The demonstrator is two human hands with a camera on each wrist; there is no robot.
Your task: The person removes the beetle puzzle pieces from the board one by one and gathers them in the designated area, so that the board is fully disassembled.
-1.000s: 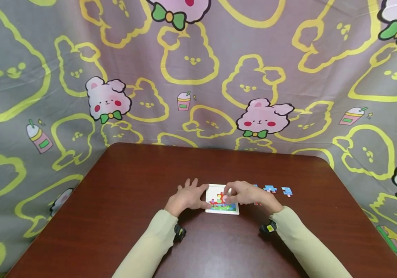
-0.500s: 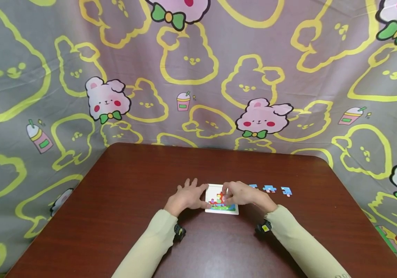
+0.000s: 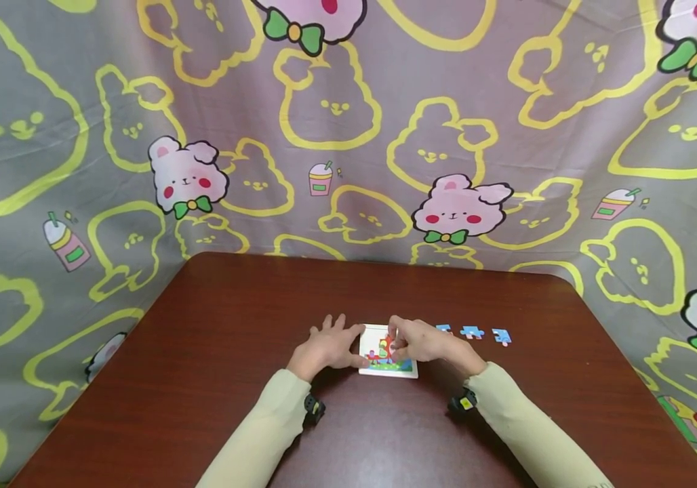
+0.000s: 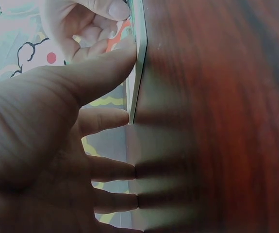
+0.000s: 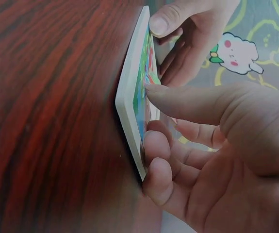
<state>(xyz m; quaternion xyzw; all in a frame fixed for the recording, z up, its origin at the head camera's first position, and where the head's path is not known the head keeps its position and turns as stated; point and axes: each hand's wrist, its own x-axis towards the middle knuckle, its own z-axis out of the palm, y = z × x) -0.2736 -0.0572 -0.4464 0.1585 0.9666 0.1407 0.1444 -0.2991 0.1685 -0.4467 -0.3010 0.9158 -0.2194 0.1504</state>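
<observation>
Cartoon-printed cloth point(image 3: 367, 166) backed the tabletop point(image 3: 251, 298) in my head view, the puzzle board point(image 3: 387, 374) lying low centre. Left wrist: the left grip point(image 4: 42, 126), fingers point(image 4: 112, 170) spread straight, apparently steadied the board's edge. Right wrist: the right grip point(image 5: 221, 145) curled at the white-rimmed, brightly printed board; I couldn't tell whether it pinched anything.

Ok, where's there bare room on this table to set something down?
The table is bare left of the left hand, beyond the puzzle board toward the patterned cloth, and between the sleeves. It's crowded around the board, with the right hand over its right side and loose blue pieces farther right.
</observation>
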